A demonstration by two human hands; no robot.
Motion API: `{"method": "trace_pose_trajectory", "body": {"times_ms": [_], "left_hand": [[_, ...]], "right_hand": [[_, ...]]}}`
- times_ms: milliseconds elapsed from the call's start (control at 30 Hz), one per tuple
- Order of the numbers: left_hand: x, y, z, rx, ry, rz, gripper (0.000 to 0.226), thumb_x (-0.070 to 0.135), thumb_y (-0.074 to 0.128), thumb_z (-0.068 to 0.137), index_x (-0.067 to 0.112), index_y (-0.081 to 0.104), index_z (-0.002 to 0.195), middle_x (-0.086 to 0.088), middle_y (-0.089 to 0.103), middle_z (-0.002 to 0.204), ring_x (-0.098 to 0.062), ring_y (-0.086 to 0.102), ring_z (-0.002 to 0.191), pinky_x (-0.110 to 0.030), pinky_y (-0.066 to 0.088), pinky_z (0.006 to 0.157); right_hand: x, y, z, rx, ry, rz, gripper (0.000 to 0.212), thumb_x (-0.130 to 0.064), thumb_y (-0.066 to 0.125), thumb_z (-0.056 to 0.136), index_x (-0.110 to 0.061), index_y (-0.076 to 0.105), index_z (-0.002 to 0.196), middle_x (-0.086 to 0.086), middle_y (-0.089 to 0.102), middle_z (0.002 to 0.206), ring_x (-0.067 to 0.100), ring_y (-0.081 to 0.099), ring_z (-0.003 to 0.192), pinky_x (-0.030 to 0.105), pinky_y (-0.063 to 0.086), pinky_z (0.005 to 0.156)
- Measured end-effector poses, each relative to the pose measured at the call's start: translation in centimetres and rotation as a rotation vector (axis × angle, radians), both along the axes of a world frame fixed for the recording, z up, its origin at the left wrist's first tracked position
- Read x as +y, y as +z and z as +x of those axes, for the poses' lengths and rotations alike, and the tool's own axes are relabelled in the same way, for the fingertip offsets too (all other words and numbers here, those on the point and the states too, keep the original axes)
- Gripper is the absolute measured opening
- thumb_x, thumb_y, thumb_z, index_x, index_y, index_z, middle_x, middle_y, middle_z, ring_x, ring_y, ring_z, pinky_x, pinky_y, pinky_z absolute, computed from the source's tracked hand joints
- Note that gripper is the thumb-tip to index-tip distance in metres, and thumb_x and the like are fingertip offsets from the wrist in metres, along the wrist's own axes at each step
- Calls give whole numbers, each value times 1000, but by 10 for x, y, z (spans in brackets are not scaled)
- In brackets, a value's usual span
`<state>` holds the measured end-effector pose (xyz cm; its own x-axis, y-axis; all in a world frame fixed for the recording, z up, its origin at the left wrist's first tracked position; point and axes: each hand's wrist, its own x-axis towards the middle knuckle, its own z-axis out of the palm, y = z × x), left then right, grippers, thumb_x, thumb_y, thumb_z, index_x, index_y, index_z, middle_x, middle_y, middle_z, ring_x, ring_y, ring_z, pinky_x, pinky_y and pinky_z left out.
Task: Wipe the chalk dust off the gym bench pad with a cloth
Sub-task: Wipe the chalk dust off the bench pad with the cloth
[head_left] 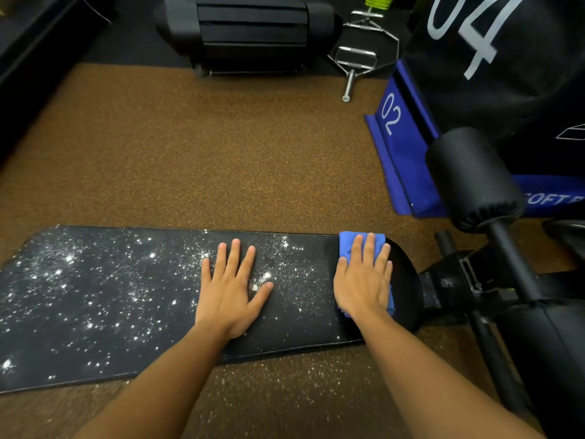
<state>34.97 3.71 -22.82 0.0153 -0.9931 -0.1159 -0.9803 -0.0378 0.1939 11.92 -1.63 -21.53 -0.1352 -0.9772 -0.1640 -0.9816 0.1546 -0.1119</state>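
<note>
A long black bench pad (pixel 126 299) runs left to right below me, speckled with white chalk dust (pixel 69 274) over most of its length. My left hand (pixel 232 289) lies flat on the pad near its middle, fingers spread, holding nothing. My right hand (pixel 364 277) presses flat on a folded blue cloth (pixel 348 242) at the pad's right end. The strip of pad around the cloth looks dark and free of dust. Most of the cloth is hidden under my palm.
Black foam rollers (pixel 471 179) and the bench frame (pixel 493 280) stand at the right. A blue and black soft box (pixel 408 147) sits behind them. A metal cable handle (pixel 354 64) and a black machine (pixel 250 30) lie at the back. Chalk dust speckles the brown floor (pixel 285 384).
</note>
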Motion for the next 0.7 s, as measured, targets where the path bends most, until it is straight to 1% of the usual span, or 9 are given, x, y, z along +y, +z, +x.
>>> {"method": "trace_pose_trajectory", "body": {"times_ms": [233,300,367,400,433,500,567,633,700], "left_hand": [[1,-1,4,17,5,-12,77,72,8,87,31,-7,150,0,-17,158,-19,-26,141,-49,-8,116],[1,-2,3,11,7,-17,76,72,9,87,31,-7,150,0,-16,158,-19,-25,141,-50,-7,116],[2,-3,3,18,9,-21,76,71,11,87,31,-5,150,-1,-14,158,-19,-24,142,-50,-6,116],[2,-3,3,24,10,-21,76,71,11,88,31,-5,150,-1,-14,158,-20,-24,142,-50,-6,116],[2,-2,3,25,9,-17,76,71,10,88,31,-6,150,-1,-14,158,-20,-24,142,-50,-6,116],[2,-1,3,26,4,-8,76,72,7,87,31,-8,149,0,-17,158,-19,-26,141,-48,-8,116],[3,-1,7,33,-1,-13,76,72,6,87,31,-8,149,0,-16,158,-18,-25,141,-46,-8,116],[5,-1,15,47,7,-35,76,71,8,87,30,-1,151,0,-11,159,-18,-21,143,-45,-6,117],[8,-1,25,56,16,-59,77,71,11,87,29,8,151,1,-3,159,-18,-15,145,-44,-3,117]], "right_hand": [[7,1,16,-62,188,6,59,-39,18,100,-17,-3,151,3,-12,159,31,-14,144,44,-4,116],[19,1,18,-64,236,3,59,-40,13,99,-17,-3,151,3,-11,159,30,-14,144,43,-6,116],[38,0,17,-52,298,-8,63,-43,3,94,-16,-2,151,3,-9,159,30,-12,144,43,-5,115],[48,0,14,-59,321,-18,64,-43,3,93,-15,0,151,2,-6,159,29,-10,144,42,-4,116],[59,-2,10,-72,333,-25,64,-43,6,93,-16,5,151,2,-2,159,28,-8,145,42,-2,117],[75,-3,-2,-88,328,-34,61,-41,15,95,-16,15,150,0,7,158,27,-2,145,43,6,118],[74,-3,-15,-65,292,-25,61,-41,17,95,-16,18,150,0,10,158,27,2,145,45,12,117],[58,-1,-19,-40,230,-36,63,-41,13,93,-15,19,150,2,10,158,29,5,145,46,12,116],[37,0,-16,-18,154,-25,63,-41,12,95,-14,9,151,3,0,159,30,0,145,45,6,116]]}}
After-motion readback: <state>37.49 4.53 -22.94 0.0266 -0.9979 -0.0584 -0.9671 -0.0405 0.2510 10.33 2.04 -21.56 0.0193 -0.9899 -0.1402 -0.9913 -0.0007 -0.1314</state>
